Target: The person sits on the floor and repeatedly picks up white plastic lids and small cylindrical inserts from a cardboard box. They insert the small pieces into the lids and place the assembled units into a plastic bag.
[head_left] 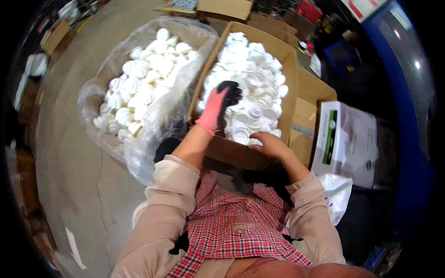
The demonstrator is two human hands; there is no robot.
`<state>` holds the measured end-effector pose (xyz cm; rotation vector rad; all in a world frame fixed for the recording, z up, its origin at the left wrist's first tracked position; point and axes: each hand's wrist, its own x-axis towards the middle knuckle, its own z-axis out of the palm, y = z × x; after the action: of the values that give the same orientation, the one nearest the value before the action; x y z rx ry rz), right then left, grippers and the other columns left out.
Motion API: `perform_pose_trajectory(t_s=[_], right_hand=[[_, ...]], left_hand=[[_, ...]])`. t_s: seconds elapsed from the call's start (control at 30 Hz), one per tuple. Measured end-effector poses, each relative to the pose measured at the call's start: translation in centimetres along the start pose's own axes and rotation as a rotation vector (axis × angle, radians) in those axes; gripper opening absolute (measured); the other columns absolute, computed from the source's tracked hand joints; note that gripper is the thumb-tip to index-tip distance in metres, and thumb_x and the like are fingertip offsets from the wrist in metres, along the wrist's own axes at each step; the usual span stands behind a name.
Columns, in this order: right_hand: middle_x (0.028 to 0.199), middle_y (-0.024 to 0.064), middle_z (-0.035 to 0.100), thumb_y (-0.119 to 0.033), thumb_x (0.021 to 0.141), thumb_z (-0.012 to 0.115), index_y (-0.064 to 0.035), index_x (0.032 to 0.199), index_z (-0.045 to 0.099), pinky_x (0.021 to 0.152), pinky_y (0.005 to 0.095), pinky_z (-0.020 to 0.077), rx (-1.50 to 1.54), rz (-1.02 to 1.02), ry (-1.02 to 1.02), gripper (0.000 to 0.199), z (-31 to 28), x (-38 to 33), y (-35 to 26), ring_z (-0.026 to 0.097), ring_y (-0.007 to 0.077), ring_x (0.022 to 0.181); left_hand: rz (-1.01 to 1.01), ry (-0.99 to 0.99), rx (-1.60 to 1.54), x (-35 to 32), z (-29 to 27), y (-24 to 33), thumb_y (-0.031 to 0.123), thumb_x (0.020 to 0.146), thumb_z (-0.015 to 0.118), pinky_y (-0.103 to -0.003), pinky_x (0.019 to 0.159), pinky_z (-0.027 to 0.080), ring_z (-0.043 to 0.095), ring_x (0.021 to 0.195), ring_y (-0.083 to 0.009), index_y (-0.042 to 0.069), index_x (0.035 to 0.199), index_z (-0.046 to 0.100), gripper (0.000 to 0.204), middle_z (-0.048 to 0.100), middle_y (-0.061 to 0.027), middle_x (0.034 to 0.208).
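Observation:
A cardboard box [288,60] in front of me is heaped with round, ridged white plastic parts [252,83]. Above the left half of the heap is my left hand [221,105], in a pink glove with black palm and fingers. Its fingers are curled in, and what they hold, if anything, is hidden. My right hand [272,146], bare, comes over the box's near edge. Its thumb and fingers close around a white plastic part at the near end of the heap.
To the left, a container lined with clear plastic [99,88] holds many similar white parts [148,74]. On the right are an open carton [303,118] and a white box with a green panel [350,139]. A white plastic bag [338,192] lies below that box. Concrete floor [74,171] extends left.

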<state>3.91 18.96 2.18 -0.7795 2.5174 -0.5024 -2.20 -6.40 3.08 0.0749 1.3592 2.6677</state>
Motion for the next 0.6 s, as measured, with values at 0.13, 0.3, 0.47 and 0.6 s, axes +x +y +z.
perform_pose_trajectory(t_s=[0.13,0.3,0.47,0.6], right_hand=[[0.098,0.0205,0.067,-0.032,0.087,0.066,-0.0037,0.108,0.063,0.081,0.0451,0.0497,0.302,0.101,0.024,0.036,2.3,-1.3,1.5,0.064,0.0379,0.091],[0.099,0.0212,0.067,-0.029,0.084,0.068,-0.0046,0.106,0.064,0.081,0.0462,0.0484,0.125,0.181,-0.012,0.034,3.4,-0.6,3.6,0.063,0.0396,0.094],[0.101,0.021,0.067,-0.029,0.084,0.068,-0.005,0.111,0.063,0.082,0.0446,0.0486,0.16,0.096,-0.039,0.037,3.1,0.5,2.6,0.063,0.0384,0.095],[0.101,0.0207,0.067,-0.028,0.084,0.069,-0.0044,0.114,0.061,0.081,0.0439,0.0489,0.163,0.072,0.003,0.039,2.5,1.1,2.2,0.063,0.0384,0.094]], left_hand=[[0.028,0.087,0.091,-0.4,1.0,1.3,0.028,0.094,0.058,-0.031,0.08,0.053,0.066,0.089,-0.0212,0.0,0.115,0.06,0.035,0.067,-0.0131,0.102],[0.022,0.029,0.262,-0.2,0.6,1.3,0.021,0.098,0.048,-0.037,0.091,0.053,0.064,0.102,-0.0261,-0.004,0.123,0.049,0.036,0.061,-0.0175,0.114],[0.121,0.02,0.382,0.0,0.8,1.0,0.019,0.098,0.048,-0.036,0.09,0.054,0.065,0.1,-0.026,-0.004,0.121,0.052,0.032,0.062,-0.0167,0.112],[0.07,0.13,0.186,0.6,1.8,1.3,0.017,0.097,0.05,-0.034,0.086,0.056,0.065,0.098,-0.0251,-0.004,0.119,0.054,0.03,0.063,-0.0158,0.109]])
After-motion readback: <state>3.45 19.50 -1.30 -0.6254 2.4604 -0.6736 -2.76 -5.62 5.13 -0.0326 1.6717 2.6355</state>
